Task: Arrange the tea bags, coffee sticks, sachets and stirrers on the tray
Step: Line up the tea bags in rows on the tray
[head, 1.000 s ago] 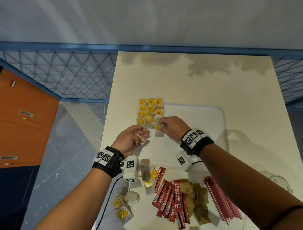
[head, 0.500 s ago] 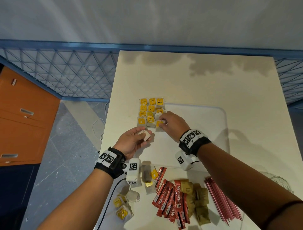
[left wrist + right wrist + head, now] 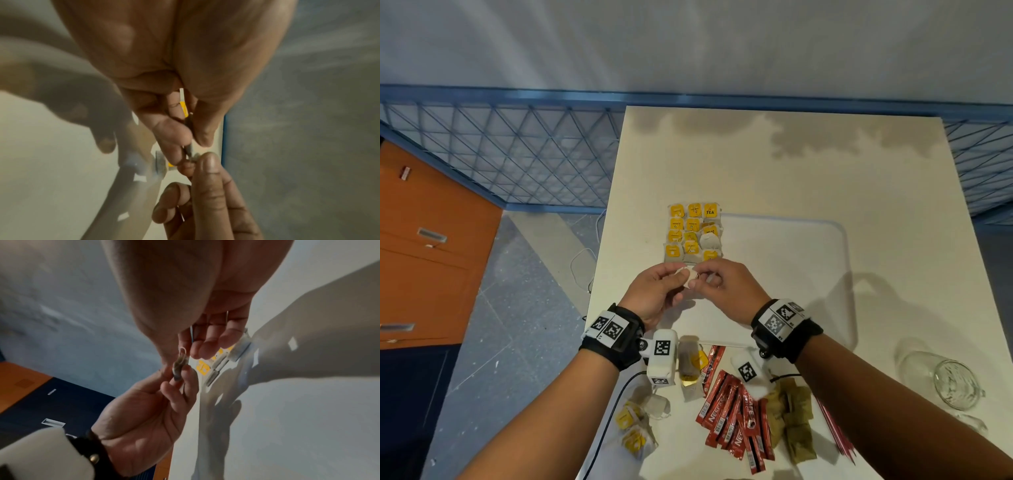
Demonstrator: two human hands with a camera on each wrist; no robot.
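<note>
A white tea bag point(image 3: 688, 275) is pinched between both hands just above the near left part of the white tray point(image 3: 808, 240). My left hand point(image 3: 657, 291) grips its left side, and my right hand point(image 3: 717, 284) pinches its right edge. Edge-on, the tea bag point(image 3: 188, 147) shows between thumb and fingers, and the tea bag point(image 3: 179, 365) looks the same from the right wrist. Rows of yellow-tagged tea bags point(image 3: 693, 233) lie on the tray's far left corner. Near me lie red coffee sticks point(image 3: 732, 414), brown sachets point(image 3: 792, 421), pink stirrers point(image 3: 835, 435) and loose tea bags point(image 3: 637, 425).
A glass mug point(image 3: 948, 380) lies on its side at the table's right edge. The cream table point(image 3: 791, 164) ends at a blue mesh railing point(image 3: 500, 150) behind. An orange cabinet point(image 3: 424, 246) stands on the floor to the left. A cable point(image 3: 602, 431) hangs off the table's left edge.
My right hand left the tea bag rows and came back toward me to meet the left hand. Both hands now hold the one tea bag the left hand carried.
</note>
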